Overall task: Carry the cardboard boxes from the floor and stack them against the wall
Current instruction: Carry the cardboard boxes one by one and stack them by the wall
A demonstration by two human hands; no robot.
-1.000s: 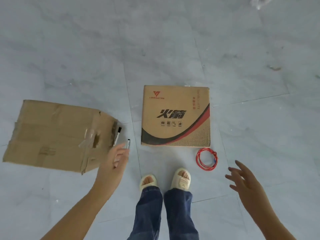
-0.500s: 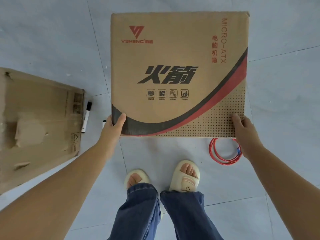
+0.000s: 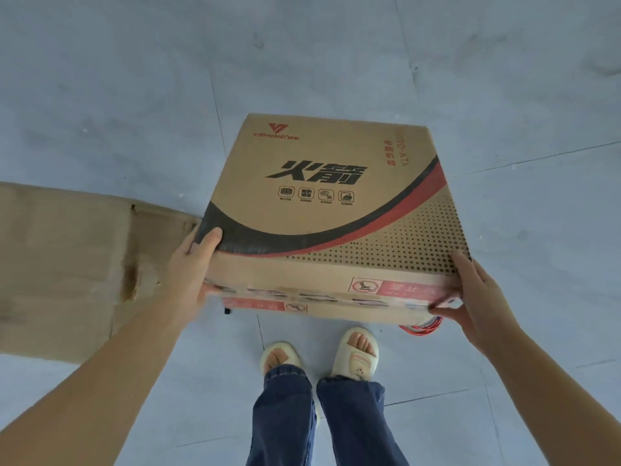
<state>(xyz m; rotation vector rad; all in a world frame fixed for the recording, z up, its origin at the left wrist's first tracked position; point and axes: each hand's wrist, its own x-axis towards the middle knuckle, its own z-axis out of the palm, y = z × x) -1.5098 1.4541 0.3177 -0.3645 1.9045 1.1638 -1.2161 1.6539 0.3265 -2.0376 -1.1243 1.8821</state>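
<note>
Printed box [image 3: 332, 210] was held flat above floor [image 3: 134, 95], printed face up, logo end pointing away from me, near edge tipped down. My left hand [image 3: 191, 267] gripped near-left corner, thumb on top. My right hand [image 3: 470, 294] gripped near-right corner. Plain box [image 3: 60, 264] lay on floor at left.
</note>
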